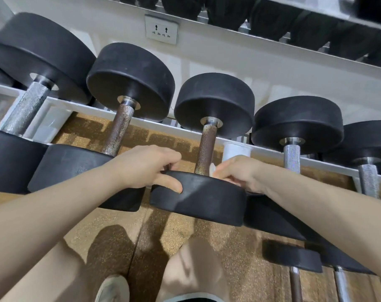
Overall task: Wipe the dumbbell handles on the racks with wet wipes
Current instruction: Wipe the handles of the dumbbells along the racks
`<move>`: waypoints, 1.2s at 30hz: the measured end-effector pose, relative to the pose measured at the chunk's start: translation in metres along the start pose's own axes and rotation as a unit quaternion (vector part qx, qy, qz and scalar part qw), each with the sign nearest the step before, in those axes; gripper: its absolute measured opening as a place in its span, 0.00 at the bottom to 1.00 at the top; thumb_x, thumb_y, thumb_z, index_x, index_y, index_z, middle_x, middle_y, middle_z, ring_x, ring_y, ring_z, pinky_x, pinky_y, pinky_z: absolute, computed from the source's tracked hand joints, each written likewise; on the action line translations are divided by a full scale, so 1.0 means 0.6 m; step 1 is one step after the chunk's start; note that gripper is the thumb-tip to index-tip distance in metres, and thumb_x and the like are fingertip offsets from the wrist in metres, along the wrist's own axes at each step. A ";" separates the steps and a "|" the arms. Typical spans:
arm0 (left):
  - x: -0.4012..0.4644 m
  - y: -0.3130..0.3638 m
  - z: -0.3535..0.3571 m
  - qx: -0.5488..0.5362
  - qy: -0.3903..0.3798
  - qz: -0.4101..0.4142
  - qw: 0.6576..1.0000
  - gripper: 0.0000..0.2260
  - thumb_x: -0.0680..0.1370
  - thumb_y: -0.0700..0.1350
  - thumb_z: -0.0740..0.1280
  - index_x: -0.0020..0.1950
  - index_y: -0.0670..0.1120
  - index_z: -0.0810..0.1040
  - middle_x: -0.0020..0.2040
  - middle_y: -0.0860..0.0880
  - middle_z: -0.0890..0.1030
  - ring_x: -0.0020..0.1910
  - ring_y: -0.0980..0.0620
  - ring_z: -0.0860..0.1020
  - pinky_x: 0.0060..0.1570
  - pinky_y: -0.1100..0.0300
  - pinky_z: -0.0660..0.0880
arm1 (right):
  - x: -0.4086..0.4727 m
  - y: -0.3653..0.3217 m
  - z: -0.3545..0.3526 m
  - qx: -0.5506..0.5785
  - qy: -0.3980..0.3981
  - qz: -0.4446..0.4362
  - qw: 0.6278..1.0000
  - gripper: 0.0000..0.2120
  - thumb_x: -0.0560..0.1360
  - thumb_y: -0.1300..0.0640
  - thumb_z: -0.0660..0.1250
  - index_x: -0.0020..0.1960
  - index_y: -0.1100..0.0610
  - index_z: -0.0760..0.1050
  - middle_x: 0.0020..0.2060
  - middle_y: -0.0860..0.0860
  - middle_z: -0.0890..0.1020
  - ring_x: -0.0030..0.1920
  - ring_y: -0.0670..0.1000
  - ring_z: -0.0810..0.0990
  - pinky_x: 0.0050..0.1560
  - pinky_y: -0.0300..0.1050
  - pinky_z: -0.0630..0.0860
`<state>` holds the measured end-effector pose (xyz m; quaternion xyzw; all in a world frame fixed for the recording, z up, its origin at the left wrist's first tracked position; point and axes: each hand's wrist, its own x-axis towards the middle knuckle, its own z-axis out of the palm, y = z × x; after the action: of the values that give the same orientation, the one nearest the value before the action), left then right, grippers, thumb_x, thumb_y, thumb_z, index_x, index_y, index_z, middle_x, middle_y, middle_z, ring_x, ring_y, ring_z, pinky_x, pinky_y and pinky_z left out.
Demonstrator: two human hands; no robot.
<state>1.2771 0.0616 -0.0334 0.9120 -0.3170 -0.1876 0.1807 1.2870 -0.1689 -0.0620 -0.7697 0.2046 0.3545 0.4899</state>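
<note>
The near black rubber head [198, 197] of a dumbbell with a rusty brown knurled handle [204, 149] is being gripped by the left hand [146, 166], its fingers curled over the head's top left edge and one fingertip pressed against the rim. A crumpled white wet wipe [213, 168] is being pinched by the right hand [239, 173] just right of the handle's near end, where handle meets head; the wipe is being held against or just beside the metal, which of the two cannot be told. The dumbbell is being carried on the white metal rack rail [154, 125], its far head [215, 103] lying beyond the rail. To the left, a second brown-handled dumbbell [119, 129] and a silver-handled dumbbell [26, 107] are being held on the same rack; to the right, two more silver-handled ones [292, 158] are resting. A white wall socket [161, 29] is being shown on the far wall, under an upper shelf of dark weights. Speckled tan rubber flooring [111, 219] is lying below, where a light shoe [113, 288] and a bare knee are being seen at the near edge.
</note>
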 end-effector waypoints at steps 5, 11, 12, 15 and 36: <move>-0.002 0.005 -0.001 0.002 -0.004 -0.025 1.000 0.30 0.59 0.70 0.57 0.46 0.47 0.72 0.43 0.52 0.75 0.39 0.52 0.73 0.40 0.54 0.70 | 0.072 -0.046 -0.026 0.253 0.089 -0.042 0.962 0.11 0.77 0.69 0.59 0.40 0.57 0.72 0.31 0.52 0.73 0.26 0.42 0.73 0.25 0.29 0.73; 0.003 0.000 0.001 0.019 -0.002 -0.019 1.000 0.32 0.57 0.72 0.55 0.47 0.49 0.72 0.44 0.54 0.76 0.42 0.52 0.73 0.42 0.56 0.70 | 0.108 -0.026 -0.005 0.268 -0.059 -0.055 0.960 0.10 0.78 0.71 0.56 0.45 0.61 0.74 0.40 0.55 0.77 0.42 0.49 0.78 0.45 0.39 0.80; 0.004 -0.001 0.002 0.018 -0.003 -0.018 1.000 0.33 0.57 0.73 0.55 0.47 0.49 0.72 0.43 0.54 0.75 0.42 0.51 0.73 0.42 0.56 0.70 | 0.106 -0.024 -0.005 0.250 -0.088 -0.040 0.963 0.10 0.77 0.71 0.56 0.47 0.62 0.75 0.42 0.55 0.78 0.42 0.49 0.79 0.46 0.39 0.79; 0.004 -0.001 0.000 0.018 -0.009 -0.017 1.000 0.33 0.57 0.74 0.54 0.47 0.50 0.72 0.43 0.54 0.75 0.44 0.51 0.74 0.44 0.54 0.71 | 0.087 -0.006 -0.015 0.160 -0.103 0.030 0.981 0.09 0.77 0.70 0.57 0.44 0.60 0.73 0.39 0.54 0.77 0.32 0.45 0.79 0.36 0.35 0.79; 0.003 -0.007 0.002 0.023 0.006 0.018 1.000 0.32 0.59 0.76 0.55 0.44 0.51 0.71 0.40 0.55 0.74 0.40 0.54 0.73 0.37 0.62 0.67 | 0.024 -0.050 -0.011 -0.381 0.187 -0.391 0.817 0.08 0.74 0.64 0.64 0.45 0.59 0.82 0.46 0.54 0.81 0.50 0.52 0.78 0.56 0.41 0.71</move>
<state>1.2800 0.0632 -0.0368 0.9111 -0.3363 -0.1717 0.1653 1.3188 -0.1609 -0.0527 -0.9616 -0.1772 0.0324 0.2073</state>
